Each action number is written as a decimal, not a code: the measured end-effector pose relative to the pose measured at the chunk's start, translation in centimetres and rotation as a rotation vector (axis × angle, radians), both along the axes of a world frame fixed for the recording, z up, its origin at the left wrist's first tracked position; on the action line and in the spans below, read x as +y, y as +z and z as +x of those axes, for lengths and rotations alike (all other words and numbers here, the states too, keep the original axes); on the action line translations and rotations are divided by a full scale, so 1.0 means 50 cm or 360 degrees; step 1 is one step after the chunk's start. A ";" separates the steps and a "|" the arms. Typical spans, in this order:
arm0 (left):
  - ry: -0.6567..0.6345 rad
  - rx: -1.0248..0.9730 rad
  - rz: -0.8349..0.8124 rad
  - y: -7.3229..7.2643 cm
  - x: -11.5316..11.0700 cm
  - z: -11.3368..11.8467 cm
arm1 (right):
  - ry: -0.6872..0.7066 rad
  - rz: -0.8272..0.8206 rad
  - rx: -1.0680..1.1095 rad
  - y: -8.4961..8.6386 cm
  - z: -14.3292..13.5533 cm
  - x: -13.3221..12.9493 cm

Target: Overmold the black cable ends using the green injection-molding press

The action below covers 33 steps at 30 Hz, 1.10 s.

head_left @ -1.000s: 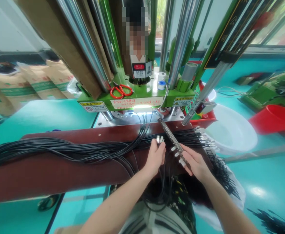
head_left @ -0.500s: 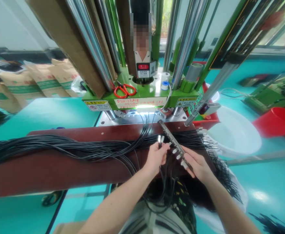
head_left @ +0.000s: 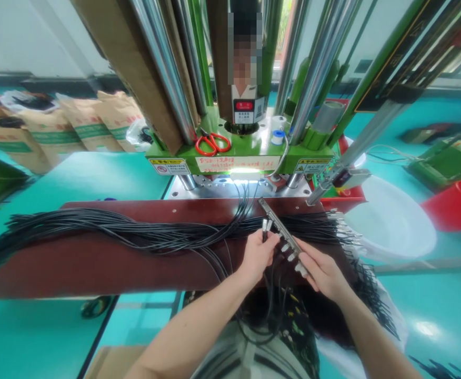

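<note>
My right hand (head_left: 325, 271) grips the lower end of a long metal bar (head_left: 274, 220), which slants up to the left above the brown board. Several silver connector plugs (head_left: 291, 257) stick out along the bar's near side. Close beside it, my left hand (head_left: 257, 257) is closed on black cables whose silver plug ends (head_left: 266, 225) rise above the thumb and fingers. Below that hand the cables hang in loops over my lap. A thick bundle of black cables (head_left: 136, 231) lies across the board behind both hands.
The brown board (head_left: 96, 268) fronts a green press (head_left: 214, 164) with a lit gap. Red-handled scissors (head_left: 213, 144) rest on the press. At right are a white tub (head_left: 396, 221), a red bucket (head_left: 455, 206) and cable ends with silver plugs (head_left: 344, 229). Paper sacks (head_left: 57, 131) stand at left.
The whole view has shifted slightly, so the scene sits further right. My left hand and its plugs remain close to the bar; both hands keep their holds.
</note>
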<state>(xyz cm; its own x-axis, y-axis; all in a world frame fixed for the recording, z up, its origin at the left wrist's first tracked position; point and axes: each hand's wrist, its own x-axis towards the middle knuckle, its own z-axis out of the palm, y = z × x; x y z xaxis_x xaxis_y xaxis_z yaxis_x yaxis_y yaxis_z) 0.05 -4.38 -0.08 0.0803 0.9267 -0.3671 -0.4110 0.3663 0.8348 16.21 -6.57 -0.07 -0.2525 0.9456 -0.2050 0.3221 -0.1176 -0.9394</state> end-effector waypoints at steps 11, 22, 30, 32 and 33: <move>0.0233 0.0107 0.0236 0.008 0.011 -0.015 | -0.0287 -0.0123 0.0298 0.011 -0.003 -0.001; 0.0011 0.0003 0.0079 0.016 0.013 -0.022 | -0.0184 -0.0178 0.0267 0.022 -0.001 0.002; 0.0084 0.0199 0.0173 -0.009 0.009 -0.029 | -0.0031 -0.0091 0.0037 0.022 -0.004 0.001; 0.0083 0.0231 0.0167 -0.010 0.009 -0.030 | -0.0025 -0.0093 0.0039 0.023 -0.006 0.000; 0.0083 0.0229 0.0141 -0.008 0.009 -0.031 | -0.0032 -0.0109 0.0063 0.024 -0.007 0.001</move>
<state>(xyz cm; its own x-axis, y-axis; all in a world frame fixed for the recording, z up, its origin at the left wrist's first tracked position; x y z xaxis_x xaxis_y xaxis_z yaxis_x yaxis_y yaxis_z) -1.51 -3.92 -0.50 -0.0163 0.9575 -0.2881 -0.3014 0.2700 0.9145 15.88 -6.54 1.14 -0.2425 0.9347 -0.2598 0.2818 -0.1884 -0.9408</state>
